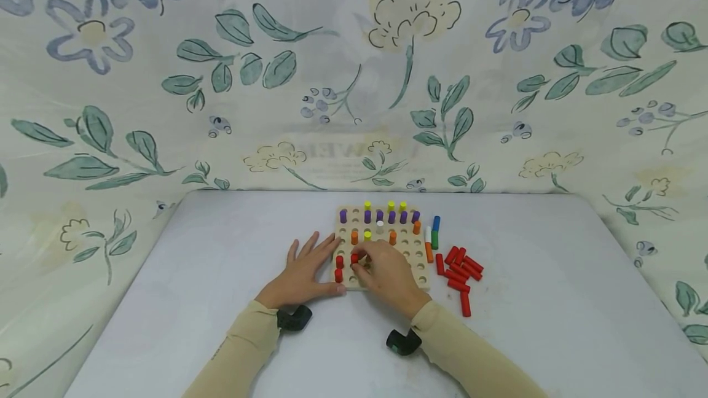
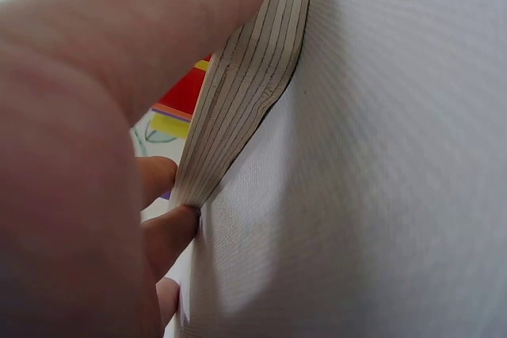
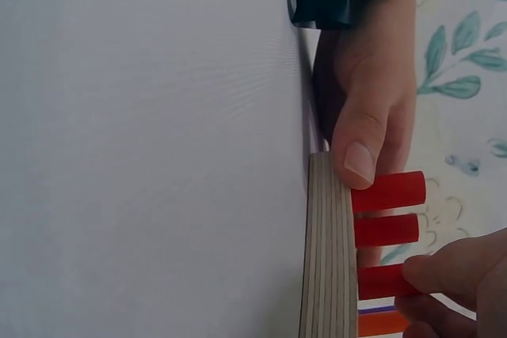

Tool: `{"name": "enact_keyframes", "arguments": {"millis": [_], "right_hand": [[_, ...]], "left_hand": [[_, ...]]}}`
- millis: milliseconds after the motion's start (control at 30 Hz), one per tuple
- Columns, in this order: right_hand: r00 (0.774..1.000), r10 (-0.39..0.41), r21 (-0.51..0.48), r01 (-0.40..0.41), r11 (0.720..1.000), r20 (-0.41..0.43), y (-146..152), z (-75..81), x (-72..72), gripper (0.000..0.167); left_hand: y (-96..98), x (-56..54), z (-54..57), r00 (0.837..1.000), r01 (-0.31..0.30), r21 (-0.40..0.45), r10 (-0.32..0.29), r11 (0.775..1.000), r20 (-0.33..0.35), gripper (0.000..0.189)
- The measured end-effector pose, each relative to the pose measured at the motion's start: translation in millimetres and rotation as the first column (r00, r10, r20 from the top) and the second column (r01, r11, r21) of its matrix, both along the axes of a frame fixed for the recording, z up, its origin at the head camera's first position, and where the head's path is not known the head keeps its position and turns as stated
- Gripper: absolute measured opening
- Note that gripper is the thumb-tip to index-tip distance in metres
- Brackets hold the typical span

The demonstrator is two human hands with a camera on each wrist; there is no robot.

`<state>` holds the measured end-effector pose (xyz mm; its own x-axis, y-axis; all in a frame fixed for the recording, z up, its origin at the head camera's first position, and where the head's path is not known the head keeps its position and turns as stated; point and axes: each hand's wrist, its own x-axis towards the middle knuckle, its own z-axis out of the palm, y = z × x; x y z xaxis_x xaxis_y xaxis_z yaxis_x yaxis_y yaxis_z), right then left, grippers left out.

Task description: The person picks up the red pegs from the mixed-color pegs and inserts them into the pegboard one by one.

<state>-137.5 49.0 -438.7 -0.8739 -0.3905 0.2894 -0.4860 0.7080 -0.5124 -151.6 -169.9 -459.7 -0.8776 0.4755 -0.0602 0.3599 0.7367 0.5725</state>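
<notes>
A wooden pegboard (image 1: 419, 243) with rows of round holes lies flat on the white table. My right hand (image 1: 393, 276) pinches a red peg (image 3: 380, 282) by its top between thumb and fingers, its lower end at the board's face. Two more red pegs (image 1: 338, 275) stand upright in the left column, near the front. My left hand (image 1: 298, 276) rests at the board's left side with fingers spread, fingertips along the edge and thumb at the front corner. Purple pegs (image 1: 379, 216), yellow pegs (image 1: 391, 206), orange pegs (image 1: 393, 238) and a white peg (image 1: 380, 226) stand farther back.
To the board's right lies a loose pile of several red pegs (image 1: 458, 274). Beside the board's right edge are a blue peg (image 1: 436, 223), a green peg (image 1: 434, 240) and an orange peg (image 1: 429, 253). A flowered cloth (image 1: 354, 164) hangs behind the table.
</notes>
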Motion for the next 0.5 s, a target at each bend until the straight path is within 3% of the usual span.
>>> {"name": "enact_keyframes", "arguments": {"millis": [500], "right_hand": [[1.000, -0.003, 0.010, 0.003, 1.000, 0.016, -2.9, -4.9, -4.0, 0.022]], "left_hand": [[0.5, 0.3, 0.7, 1.000, -0.001, -0.002, 0.001, 1.000, 0.000, 0.099]]}}
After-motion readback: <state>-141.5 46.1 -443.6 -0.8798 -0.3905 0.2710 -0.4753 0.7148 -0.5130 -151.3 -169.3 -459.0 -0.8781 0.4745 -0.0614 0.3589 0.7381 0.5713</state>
